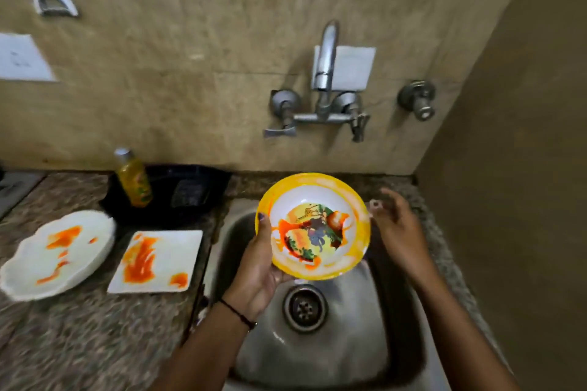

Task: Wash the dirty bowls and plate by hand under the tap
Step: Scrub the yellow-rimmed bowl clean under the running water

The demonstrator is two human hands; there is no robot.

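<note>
Your left hand (257, 267) grips one glossy round yellow-rimmed bowl (313, 225), sauce-smeared, over the steel sink (317, 355), your right hand (397, 225) loosely open beside it, while one scalloped white bowl (57, 254) and one square plate (158, 260) sit on speckled granite (79, 343).

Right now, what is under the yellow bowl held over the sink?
Under the yellow bowl lies the steel sink basin with its drain just showing below the rim. The left hand grips the bowl's edge. The basin directly beneath is covered.
</note>
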